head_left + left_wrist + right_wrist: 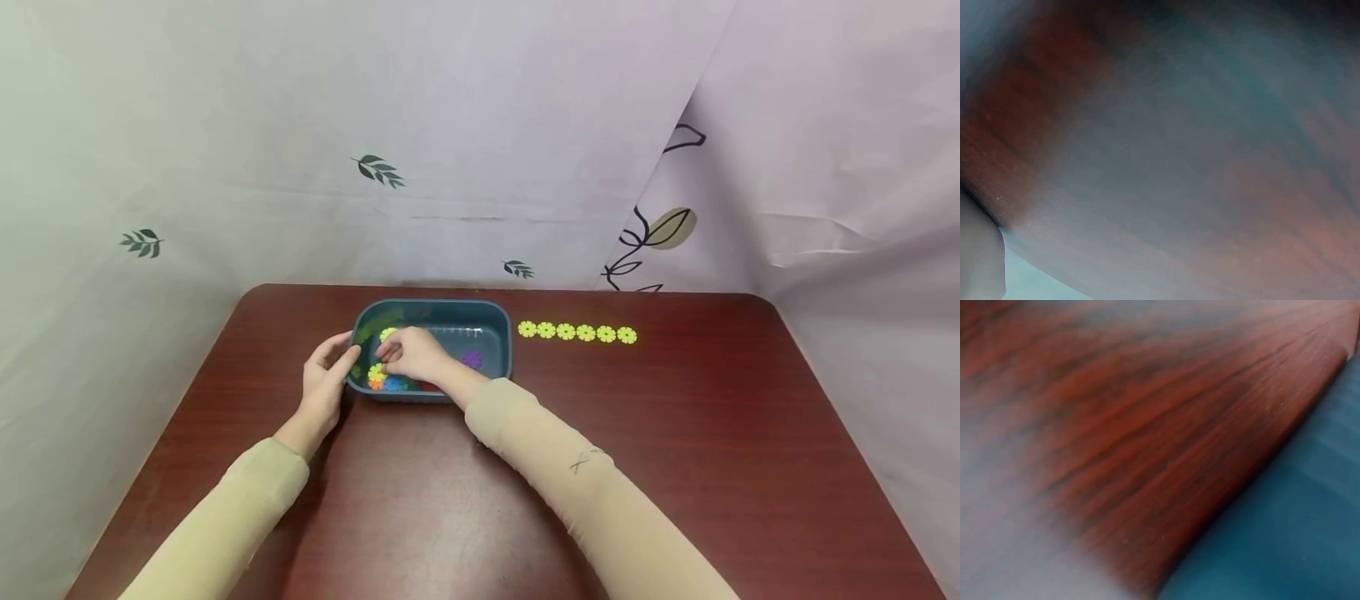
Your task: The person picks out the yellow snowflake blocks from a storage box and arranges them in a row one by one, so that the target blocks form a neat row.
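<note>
Left hand (pixel 322 385) grips a blue tub (pixel 450 313) by its left rim near the frame's centre; the right hand (pixel 414 355) dips among yellow flower pieces (pixel 376 372), whether pinching one cannot be told.
The tub, long axis running left to right, looks light and stiff, best held at the rim; the thin, round pieces, probably light, slick plastic, favour no direction and suit an edge pinch.

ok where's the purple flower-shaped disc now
In the head view, the purple flower-shaped disc lies inside the blue tub, toward its right end, beside the right hand.
</note>
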Available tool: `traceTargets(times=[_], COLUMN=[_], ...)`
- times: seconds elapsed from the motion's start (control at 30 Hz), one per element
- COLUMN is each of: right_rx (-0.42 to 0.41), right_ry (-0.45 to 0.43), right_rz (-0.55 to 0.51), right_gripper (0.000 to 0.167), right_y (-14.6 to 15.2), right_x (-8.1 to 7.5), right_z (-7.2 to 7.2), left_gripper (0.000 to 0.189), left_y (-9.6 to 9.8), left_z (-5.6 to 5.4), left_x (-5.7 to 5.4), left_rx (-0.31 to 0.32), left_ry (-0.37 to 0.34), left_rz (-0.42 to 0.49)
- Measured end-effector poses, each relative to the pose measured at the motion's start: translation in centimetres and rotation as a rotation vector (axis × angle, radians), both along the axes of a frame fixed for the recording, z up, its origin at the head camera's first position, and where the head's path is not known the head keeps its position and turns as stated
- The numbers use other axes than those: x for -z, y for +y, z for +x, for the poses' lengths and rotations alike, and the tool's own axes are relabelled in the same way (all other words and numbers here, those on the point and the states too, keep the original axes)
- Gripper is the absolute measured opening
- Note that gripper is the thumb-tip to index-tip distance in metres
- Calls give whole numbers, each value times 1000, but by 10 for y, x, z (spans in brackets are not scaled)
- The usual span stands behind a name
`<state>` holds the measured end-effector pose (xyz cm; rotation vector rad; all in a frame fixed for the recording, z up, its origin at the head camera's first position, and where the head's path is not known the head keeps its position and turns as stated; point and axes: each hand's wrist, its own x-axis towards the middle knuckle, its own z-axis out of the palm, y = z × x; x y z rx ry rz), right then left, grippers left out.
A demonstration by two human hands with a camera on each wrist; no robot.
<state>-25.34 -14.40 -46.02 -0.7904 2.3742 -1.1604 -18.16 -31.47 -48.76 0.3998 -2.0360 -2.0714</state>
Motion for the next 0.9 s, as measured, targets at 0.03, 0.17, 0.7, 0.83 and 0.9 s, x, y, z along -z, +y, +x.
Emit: traceTargets(times=[0.03,0.17,0.7,0.83,0.9], right_rx=[-6,-31,-102,-116,-120], right_ry=[11,46,141,160,172], right_rz=[11,46,135,155,172], right_gripper=[20,23,30,30,29], right_y=[0,-1,-2,-4,-5], right_x=[0,0,0,0,0], right_z=[0,0,-1,-1,-1], left_gripper=[39,39,37,36,35], left_y=[0,-1,1,0,-1], left_z=[0,0,0,0,0], left_x=[0,-1,-1,0,0], left_rx=[0,8,8,13,17], left_ry=[-1,-6,10,12,16], left_rz=[0,6,2,-4,-4])
